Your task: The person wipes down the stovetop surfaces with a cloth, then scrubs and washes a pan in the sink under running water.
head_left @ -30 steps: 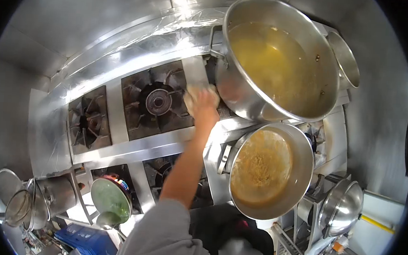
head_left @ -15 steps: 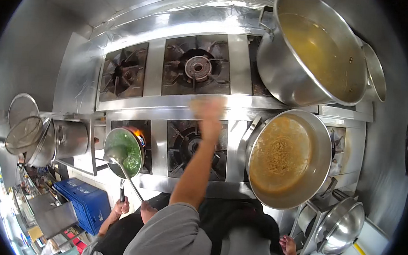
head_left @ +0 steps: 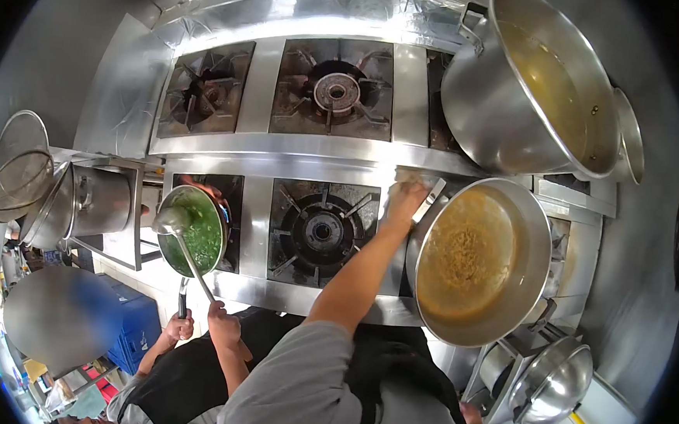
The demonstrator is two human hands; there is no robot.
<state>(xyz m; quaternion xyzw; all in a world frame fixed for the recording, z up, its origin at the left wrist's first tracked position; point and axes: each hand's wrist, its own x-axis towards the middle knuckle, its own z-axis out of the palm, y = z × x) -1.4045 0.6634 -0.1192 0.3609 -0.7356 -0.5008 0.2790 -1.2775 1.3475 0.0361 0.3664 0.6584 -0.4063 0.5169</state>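
My left hand (head_left: 407, 199) reaches over the steel strip of the stove, fingers bent around a tan cloth-like piece (head_left: 409, 174) that is pressed to the metal. It lies right beside the upright handle (head_left: 429, 200) of a wide pot (head_left: 536, 282) holding a shallow brown, grainy layer. Whether the hand touches that handle I cannot tell. Low at the right, my right hand (head_left: 471, 416) hangs by my side, partly cut off by my body and blurred; its fingers do not show clearly.
A co-worker's hands grip a pan (head_left: 216, 260) of bubbling green food and a ladle (head_left: 189, 261) over a lit burner. Behind stands a tall stockpot (head_left: 478, 104) with yellowish liquid. Bare burners (head_left: 322, 231) lie before me, strainers (head_left: 21, 185) at left, steel bowls (head_left: 562, 389) at lower right.
My left hand has moved right along the steel strip with the tan piece, from above the middle burner to the wide pot's handle. The co-worker's ladle has shifted in the pan.
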